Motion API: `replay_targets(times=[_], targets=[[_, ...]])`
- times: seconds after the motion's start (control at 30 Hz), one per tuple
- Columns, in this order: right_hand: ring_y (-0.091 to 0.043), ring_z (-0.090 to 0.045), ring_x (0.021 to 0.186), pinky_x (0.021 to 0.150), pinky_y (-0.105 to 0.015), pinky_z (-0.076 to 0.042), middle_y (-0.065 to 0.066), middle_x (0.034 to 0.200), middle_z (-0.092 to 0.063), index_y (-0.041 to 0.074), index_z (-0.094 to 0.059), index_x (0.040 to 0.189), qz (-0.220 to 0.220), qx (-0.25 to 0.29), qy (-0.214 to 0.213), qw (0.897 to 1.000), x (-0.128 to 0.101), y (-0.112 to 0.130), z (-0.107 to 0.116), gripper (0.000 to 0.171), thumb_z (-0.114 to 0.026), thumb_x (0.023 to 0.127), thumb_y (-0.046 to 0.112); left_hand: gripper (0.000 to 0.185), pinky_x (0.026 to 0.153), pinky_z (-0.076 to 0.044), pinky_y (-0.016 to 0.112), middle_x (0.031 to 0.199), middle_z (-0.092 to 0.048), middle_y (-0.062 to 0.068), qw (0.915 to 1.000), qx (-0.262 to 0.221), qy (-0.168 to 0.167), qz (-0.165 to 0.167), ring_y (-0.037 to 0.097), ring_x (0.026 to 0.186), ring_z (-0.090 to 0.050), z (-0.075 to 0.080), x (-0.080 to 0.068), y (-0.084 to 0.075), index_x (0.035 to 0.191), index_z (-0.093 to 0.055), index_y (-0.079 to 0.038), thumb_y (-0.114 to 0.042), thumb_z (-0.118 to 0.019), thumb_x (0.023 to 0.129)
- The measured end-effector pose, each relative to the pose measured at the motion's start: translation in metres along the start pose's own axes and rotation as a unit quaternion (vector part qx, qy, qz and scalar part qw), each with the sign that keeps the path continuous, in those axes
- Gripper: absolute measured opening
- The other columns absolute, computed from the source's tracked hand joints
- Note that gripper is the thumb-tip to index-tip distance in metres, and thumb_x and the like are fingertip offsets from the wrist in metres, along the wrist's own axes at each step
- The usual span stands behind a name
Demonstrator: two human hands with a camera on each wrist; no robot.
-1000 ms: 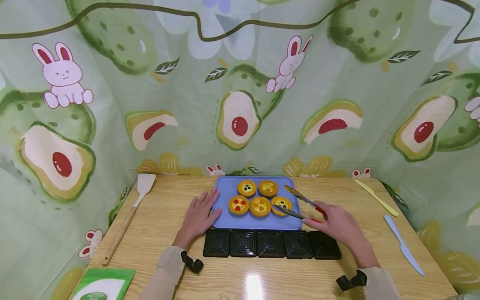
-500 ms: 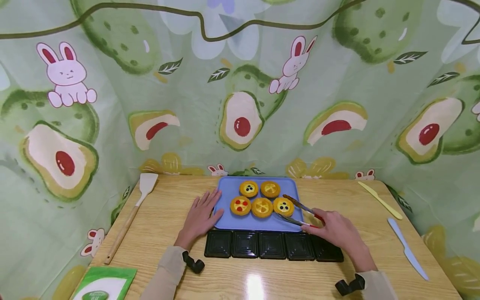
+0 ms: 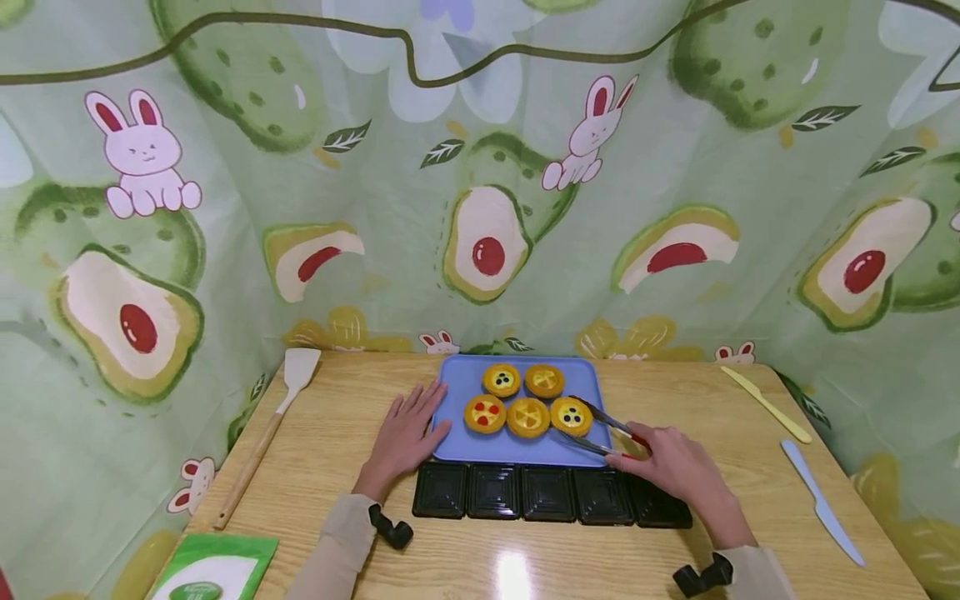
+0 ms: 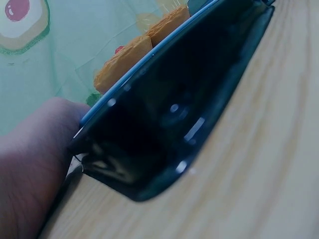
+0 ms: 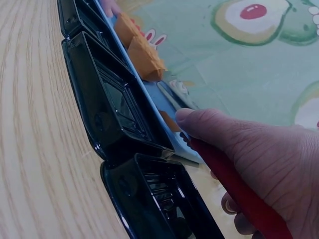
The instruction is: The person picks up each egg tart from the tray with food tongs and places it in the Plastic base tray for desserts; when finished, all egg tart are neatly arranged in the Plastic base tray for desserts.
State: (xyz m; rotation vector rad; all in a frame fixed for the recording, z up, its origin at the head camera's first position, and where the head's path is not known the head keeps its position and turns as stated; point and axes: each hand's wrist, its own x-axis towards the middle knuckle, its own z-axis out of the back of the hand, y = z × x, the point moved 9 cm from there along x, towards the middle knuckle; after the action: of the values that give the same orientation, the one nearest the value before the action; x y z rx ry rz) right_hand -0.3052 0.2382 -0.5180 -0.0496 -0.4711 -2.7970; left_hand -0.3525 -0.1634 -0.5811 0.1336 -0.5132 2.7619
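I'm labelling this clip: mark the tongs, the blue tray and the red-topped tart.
Tongs (image 5: pixel 219 162), right wrist view: on the red handle.
Blue tray (image 3: pixel 487 448), head view: on bare front part.
Red-topped tart (image 3: pixel 484 414), head view: middle of top.

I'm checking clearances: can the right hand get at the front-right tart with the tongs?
Probably yes: the right hand holds the tongs with their arms spread either side of that tart, and nothing appears to cover it.
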Motion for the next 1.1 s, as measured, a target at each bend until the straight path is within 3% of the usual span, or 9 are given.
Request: replay_targets(times=[0.43,1.1], targets=[[-0.009,-0.031,0.051,0.050,-0.027,-0.020,0.009,0.062,-0.028,0.020,-0.052,0.079,0.002,0.005,0.001,1.000,-0.0008,-0.0015,-0.0016,0.055,-0.071,0.086,0.072,0.071,0.128,-0.010,0.058,0.174,-0.014,-0.008,0.9999,0.002,0.012,0.009,0.028,0.162,-0.013,0.0016,-0.0005,-0.0018,0.168,-0.019,-0.030,-0.060,-0.039,0.107],[-0.007,-0.029,0.050,0.049,-0.026,-0.020,0.010,0.062,-0.027,0.021,-0.053,0.079,0.023,0.003,-0.012,1.000,-0.0017,0.0015,0.0007,0.047,-0.076,0.088,0.062,0.071,0.127,-0.010,0.059,0.174,-0.014,-0.009,1.0000,-0.005,-0.001,-0.001,0.030,0.161,-0.015,0.0019,-0.0012,-0.0017,0.168,-0.021,-0.029,-0.060,-0.039,0.107]])
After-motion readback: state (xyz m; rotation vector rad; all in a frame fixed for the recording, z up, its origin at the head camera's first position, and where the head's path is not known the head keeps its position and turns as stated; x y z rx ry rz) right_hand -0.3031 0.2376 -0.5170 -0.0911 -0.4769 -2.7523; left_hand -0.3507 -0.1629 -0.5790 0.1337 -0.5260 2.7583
